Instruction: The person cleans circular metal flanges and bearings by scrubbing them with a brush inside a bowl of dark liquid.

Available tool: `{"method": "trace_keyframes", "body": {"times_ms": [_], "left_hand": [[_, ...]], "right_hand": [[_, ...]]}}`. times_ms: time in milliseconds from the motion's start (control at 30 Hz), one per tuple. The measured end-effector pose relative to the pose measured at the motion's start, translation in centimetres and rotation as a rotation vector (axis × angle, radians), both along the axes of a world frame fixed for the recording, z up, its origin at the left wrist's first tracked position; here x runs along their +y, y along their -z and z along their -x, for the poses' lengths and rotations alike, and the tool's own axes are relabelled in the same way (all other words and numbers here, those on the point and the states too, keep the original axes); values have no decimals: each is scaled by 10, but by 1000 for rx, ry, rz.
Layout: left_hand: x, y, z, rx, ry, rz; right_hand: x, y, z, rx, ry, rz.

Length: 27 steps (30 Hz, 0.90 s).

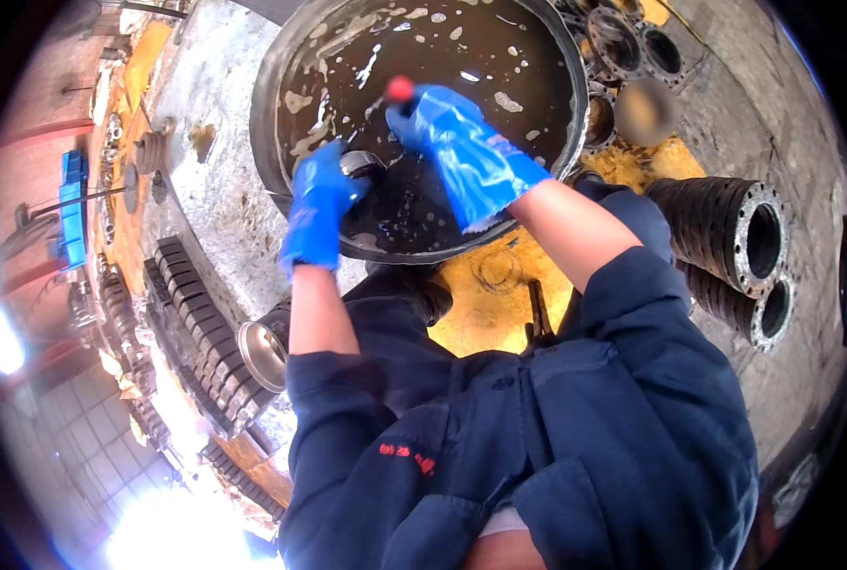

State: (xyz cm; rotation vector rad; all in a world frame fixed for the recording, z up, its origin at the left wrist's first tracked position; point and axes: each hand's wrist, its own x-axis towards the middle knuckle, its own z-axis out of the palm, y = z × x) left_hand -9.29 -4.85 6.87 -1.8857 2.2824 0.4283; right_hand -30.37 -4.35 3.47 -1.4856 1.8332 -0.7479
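Observation:
A wide round tub (pixel 264 123) of murky brown liquid (pixel 423 57) with floating foam stands in front of me. My left hand (pixel 321 199), in a blue rubber glove, is at the tub's near left side, closed on a shiny metal ring-shaped part (pixel 360 163) just over the liquid. My right hand (pixel 457 142), in a matching glove, is closed over the middle of the tub. From its fist sticks out a rounded red handle end (pixel 400 90); the rest of that tool is hidden. Dark, stirred liquid shows between the hands.
Flanged metal rings lie stacked in rows (pixel 718 233) at the right, with more flanged parts (pixel 618 43) beyond the tub. On the left are a row of dark ribbed parts (pixel 205 328), a metal cup-like part (pixel 260 356) and a blue bin (pixel 72 209). Yellow flooring (pixel 485 294) shows between my legs.

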Motion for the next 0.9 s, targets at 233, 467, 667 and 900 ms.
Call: {"method": "trace_keyframes", "body": {"times_ms": [233,467,667,900], "left_hand": [[26,17,-73,220,-31,-7],[2,49,-77,255,192,47],[4,39,-70,222,116,123],[-2,44,-75,223,78,-48]], "right_hand": [[16,-64,-23,-593,-338,-101],[26,-20,-18,-497,-237,69],[2,-10,-11,-308,-163,92],[32,-33,-22,-551,-235,-34]]}}
